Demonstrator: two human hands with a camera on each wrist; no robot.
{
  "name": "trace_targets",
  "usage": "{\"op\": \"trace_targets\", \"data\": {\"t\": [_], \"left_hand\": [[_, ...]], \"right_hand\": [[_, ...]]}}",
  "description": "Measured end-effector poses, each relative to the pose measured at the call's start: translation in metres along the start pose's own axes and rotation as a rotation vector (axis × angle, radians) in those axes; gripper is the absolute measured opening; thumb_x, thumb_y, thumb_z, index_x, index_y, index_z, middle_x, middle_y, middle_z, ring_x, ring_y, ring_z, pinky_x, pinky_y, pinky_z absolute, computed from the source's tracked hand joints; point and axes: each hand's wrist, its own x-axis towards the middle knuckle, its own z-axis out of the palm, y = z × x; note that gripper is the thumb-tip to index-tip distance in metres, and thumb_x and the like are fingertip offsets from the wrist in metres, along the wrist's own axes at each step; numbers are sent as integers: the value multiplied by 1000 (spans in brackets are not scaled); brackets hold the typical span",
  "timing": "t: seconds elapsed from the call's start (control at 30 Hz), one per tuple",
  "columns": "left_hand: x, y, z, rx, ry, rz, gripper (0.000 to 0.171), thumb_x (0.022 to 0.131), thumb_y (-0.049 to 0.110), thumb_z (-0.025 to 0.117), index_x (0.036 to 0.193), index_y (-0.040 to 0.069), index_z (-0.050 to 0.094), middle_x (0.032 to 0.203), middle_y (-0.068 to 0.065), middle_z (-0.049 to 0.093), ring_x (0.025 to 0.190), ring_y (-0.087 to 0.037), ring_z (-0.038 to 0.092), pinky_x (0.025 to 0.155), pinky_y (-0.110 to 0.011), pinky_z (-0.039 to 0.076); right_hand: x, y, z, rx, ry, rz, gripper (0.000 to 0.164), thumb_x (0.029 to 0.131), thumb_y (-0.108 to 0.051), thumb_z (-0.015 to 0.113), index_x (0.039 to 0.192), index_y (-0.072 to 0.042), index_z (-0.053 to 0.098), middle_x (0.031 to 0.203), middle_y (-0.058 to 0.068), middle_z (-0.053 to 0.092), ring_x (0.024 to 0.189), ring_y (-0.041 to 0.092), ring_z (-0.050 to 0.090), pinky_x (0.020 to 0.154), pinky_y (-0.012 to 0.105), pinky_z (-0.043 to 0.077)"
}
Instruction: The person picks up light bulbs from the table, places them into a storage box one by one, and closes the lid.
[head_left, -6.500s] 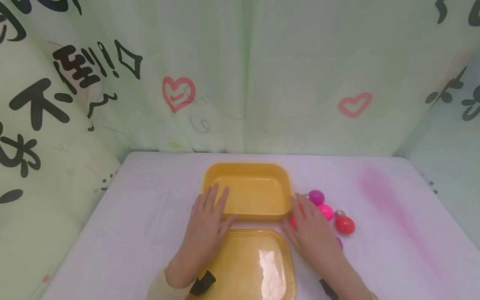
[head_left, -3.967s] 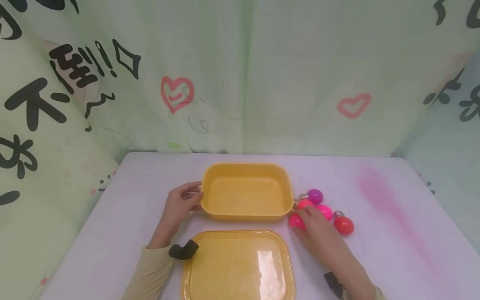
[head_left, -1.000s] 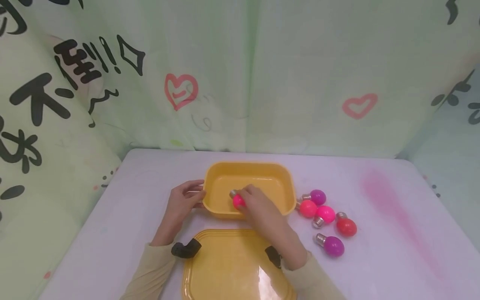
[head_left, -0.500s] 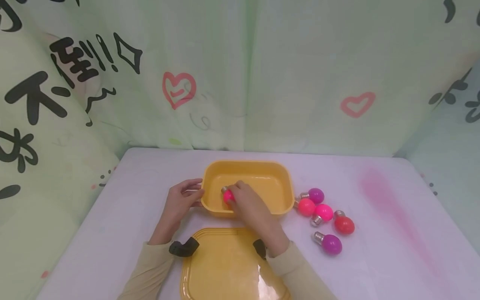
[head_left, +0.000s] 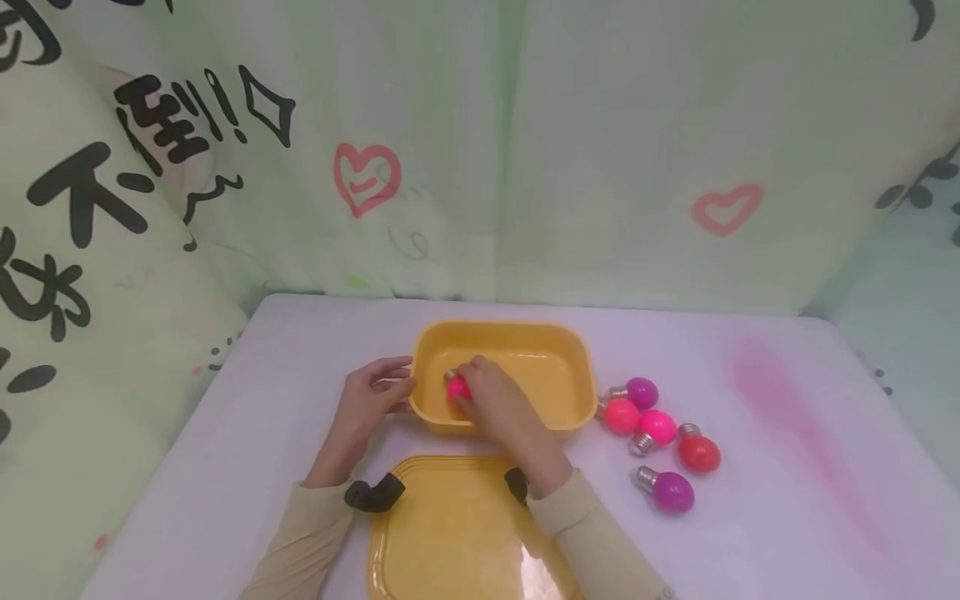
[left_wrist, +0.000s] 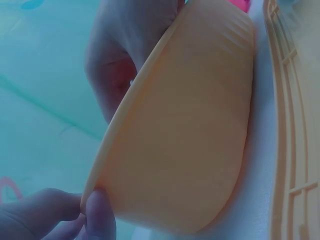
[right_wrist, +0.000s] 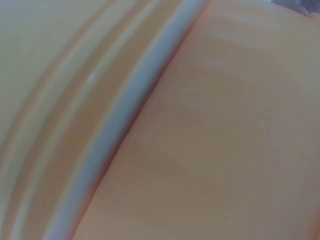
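Observation:
A yellow plastic container (head_left: 551,367) stands at the middle of the table. My left hand (head_left: 369,402) pinches its left rim; in the left wrist view the thumb (left_wrist: 101,215) presses on the container's outer wall (left_wrist: 185,125). Inside the container, toward its left end, my right hand (head_left: 501,407) holds a pink light bulb (head_left: 458,387) with its metal base pointing up and left. Part of that bulb is hidden by the fingers. The right wrist view is filled by the container's side wall (right_wrist: 215,125) and the yellow lid's edge (right_wrist: 75,115), with the bulb out of sight.
Right of the container lie several more bulbs: a purple bulb (head_left: 642,392), a coral bulb (head_left: 622,416), a pink bulb (head_left: 657,427), a red bulb (head_left: 699,453) and another purple bulb (head_left: 672,492). The flat yellow lid (head_left: 450,525) lies in front, under the right forearm.
My left hand went from the container's front left to its left rim. My right hand took a pink bulb from the group and carried it left into the container, lately shifting slightly further left.

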Motion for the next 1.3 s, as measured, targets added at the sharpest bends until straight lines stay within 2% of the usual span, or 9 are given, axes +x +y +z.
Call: {"op": "trace_targets", "data": {"t": [0.2, 0.43, 0.7, 1.13, 1.3], "left_hand": [[1, -1, 2, 26, 13, -8, 39, 93, 14, 69, 131, 7, 62, 122, -18, 63, 98, -27, 68, 75, -28, 61], [-1, 1, 3, 10, -3, 0, 40, 93, 13, 69, 131, 6, 61, 121, -18, 62, 95, -25, 69, 74, -29, 61], [-2, 4, 1, -12, 2, -17, 39, 93, 9, 69, 131, 6, 62, 120, -18, 61, 92, -22, 69, 74, -30, 61], [-1, 2, 3, 43, 12, -47, 41, 93, 17, 70, 132, 11, 61, 124, -15, 62, 101, -26, 68, 78, -28, 60], [-2, 3, 1, 13, 2, -31, 40, 94, 16, 68, 133, 8, 61, 124, -17, 61, 102, -28, 67, 77, -28, 61]], "right_hand": [[1, -1, -2, -42, -19, 20, 22, 92, -13, 70, 112, -2, 66, 95, 9, 60, 86, 24, 58, 84, 36, 57], [-5, -2, -6, -102, -17, 62, 32, 94, -22, 70, 119, -3, 64, 107, 8, 62, 98, 26, 59, 84, 41, 59], [-16, 3, -12, -151, 24, 18, 34, 93, -23, 70, 120, -3, 64, 110, 9, 62, 99, 25, 60, 85, 38, 59], [-35, 14, -36, -150, 64, 10, 39, 92, -20, 71, 123, 0, 63, 118, 13, 63, 109, 30, 61, 92, 43, 56], [-42, 22, -47, -166, 51, 40, 37, 92, -18, 70, 124, -1, 63, 122, 14, 63, 114, 32, 60, 98, 44, 53]]}}
